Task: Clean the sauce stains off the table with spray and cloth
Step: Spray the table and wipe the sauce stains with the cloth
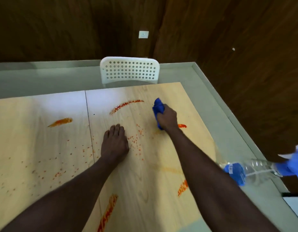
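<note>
The right hand (167,117), right of centre in the frame, has its fingers curled tight around a bunched blue cloth (158,108), pressing it down on the pale wooden table (36,139); the cloth pokes out above and below the fist. A short red sauce smear (182,126) lies just beside that wrist. The left hand (115,143) sits near the middle of the frame, palm down on the tabletop, fingers close together and bent a little, holding nothing. Sauce stains are scattered all around: a long curved streak (126,105) above the hands, an orange smear (61,122) at the left, a spray of small red specks (136,141) between and left of the hands, and heavier streaks (108,213) toward the bottom. A clear spray bottle (255,168) with a blue label lies on its side at the right edge of the frame. A white perforated chair (129,70) stands beyond the table's far edge.
</note>
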